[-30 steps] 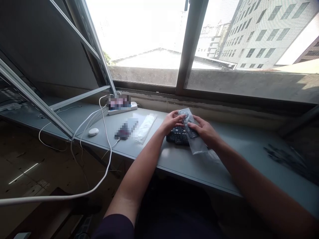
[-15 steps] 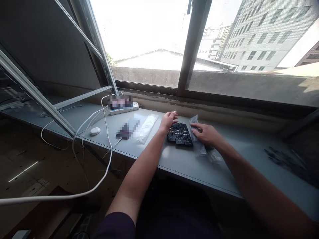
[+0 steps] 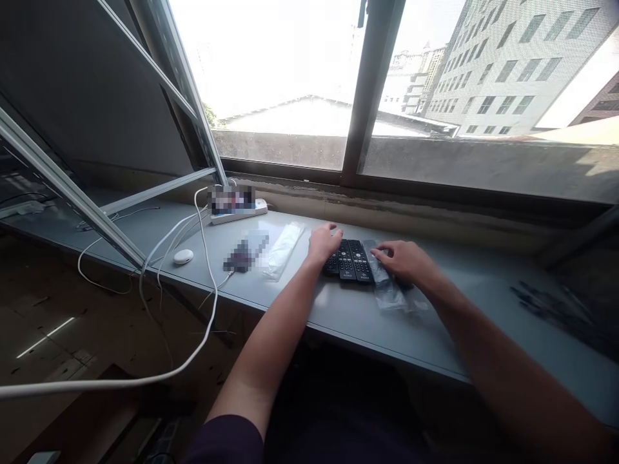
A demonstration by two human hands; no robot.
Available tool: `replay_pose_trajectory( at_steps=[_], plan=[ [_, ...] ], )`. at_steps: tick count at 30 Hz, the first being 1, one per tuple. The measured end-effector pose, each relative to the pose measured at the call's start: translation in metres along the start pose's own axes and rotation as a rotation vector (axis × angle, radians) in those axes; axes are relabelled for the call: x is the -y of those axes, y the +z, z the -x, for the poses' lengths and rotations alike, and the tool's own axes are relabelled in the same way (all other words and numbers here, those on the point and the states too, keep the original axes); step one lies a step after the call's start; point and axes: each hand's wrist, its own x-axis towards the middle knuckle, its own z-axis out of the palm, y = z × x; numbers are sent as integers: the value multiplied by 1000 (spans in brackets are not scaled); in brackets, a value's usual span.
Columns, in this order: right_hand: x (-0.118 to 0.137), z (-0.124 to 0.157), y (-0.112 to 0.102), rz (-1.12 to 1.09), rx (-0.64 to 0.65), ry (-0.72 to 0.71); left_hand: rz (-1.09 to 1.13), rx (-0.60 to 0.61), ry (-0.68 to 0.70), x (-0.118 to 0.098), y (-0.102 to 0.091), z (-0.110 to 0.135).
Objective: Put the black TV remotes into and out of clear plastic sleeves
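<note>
On the table, remotes lie left of a plastic bag, with a power strip farther left and back.

Plastic remotes — matt, filmy bag — crinkled

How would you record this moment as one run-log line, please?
left hand: by black remotes; right hand: at clear bag; black remotes: side by side on table; clear bag: right of black remotes

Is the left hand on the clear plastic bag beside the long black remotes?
No: the right hand is at the bag, while the left hand is at the left end of the remotes.
</note>
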Motion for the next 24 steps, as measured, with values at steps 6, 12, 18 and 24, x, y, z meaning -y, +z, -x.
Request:
replay_pose_trajectory(
  at_steps=[6,12,18,24],
  plan=[
    [5,3,5,100,67,52,-489,212,135,7,6,0],
    [11,5,7,158,115,73,-832,376,272,-1,4,5],
    [17,3,12,186,75,95,-796,393,307,2,3,4],
    [17,1,19,198,17,101,-768,403,325,7,4,1]
  ],
)
